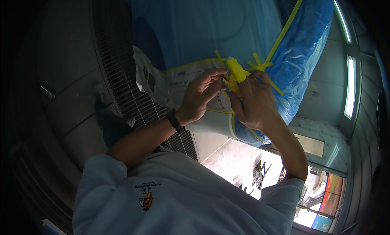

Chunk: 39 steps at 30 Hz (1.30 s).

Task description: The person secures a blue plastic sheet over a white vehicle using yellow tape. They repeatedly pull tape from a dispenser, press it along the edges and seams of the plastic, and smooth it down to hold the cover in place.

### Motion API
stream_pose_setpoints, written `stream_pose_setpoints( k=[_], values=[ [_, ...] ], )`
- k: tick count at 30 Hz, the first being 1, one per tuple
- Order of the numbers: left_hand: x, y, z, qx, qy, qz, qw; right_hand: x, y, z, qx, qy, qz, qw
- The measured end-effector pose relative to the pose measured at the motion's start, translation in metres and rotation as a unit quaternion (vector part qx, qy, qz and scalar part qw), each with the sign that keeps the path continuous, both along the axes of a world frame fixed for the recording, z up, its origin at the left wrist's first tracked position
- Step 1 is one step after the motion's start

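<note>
A bunched, upright piece of yellow masking tape (237, 70) stands out from a sheet-covered, curved body, with a whitish tip at its top. My right hand (256, 99) is closed at its base, the index finger against the tape and the other fingers bent. From the left, my left hand (200, 93) reaches in with curled fingers, its fingertips pinched at a yellow strip beside that piece. Blue plastic film (207, 28) covers the body, and printed masking paper (195, 78) is taped below it. The exact grip of the fingertips is partly hidden.
Yellow tape strips (286, 30) run up the film and cross at the right. A loose paper flap (146, 70) hangs at the left over a metal floor grating (140, 109). Another person's leg (109, 121) is at the left. Lit tube lamps (350, 87) line the right wall.
</note>
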<state>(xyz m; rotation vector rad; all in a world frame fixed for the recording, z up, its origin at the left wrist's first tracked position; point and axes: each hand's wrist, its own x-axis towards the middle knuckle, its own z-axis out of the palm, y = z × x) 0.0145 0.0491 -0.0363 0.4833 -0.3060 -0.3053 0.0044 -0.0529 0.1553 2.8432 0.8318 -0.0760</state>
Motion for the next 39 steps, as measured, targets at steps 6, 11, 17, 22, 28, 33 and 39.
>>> stream_pose_setpoints(
  k=[6,11,17,22,28,33,39],
  values=[
    [0.001,-0.003,-0.011,0.063,-0.007,0.055,0.996,0.001,0.002,-0.009,-0.005,0.010,0.013,1.000],
    [0.030,-0.025,-0.054,0.242,0.054,0.146,0.958,0.011,-0.007,0.010,-0.174,-0.046,0.043,0.983],
    [0.081,-0.065,-0.074,0.288,0.106,0.261,0.915,0.026,-0.031,0.059,-0.269,-0.172,0.039,0.947],
    [0.084,-0.093,-0.063,0.326,0.078,0.283,0.899,0.023,-0.036,0.061,-0.305,-0.180,0.037,0.934],
    [0.084,-0.098,-0.046,0.436,0.098,0.392,0.804,0.024,-0.040,0.061,-0.318,-0.152,0.030,0.935],
    [0.060,-0.112,0.008,0.458,-0.021,0.348,0.818,0.025,-0.042,0.060,-0.308,-0.151,0.025,0.939],
    [0.060,-0.112,0.024,0.465,-0.039,0.241,0.851,0.013,-0.064,0.096,-0.345,-0.179,0.008,0.921]
  ],
)
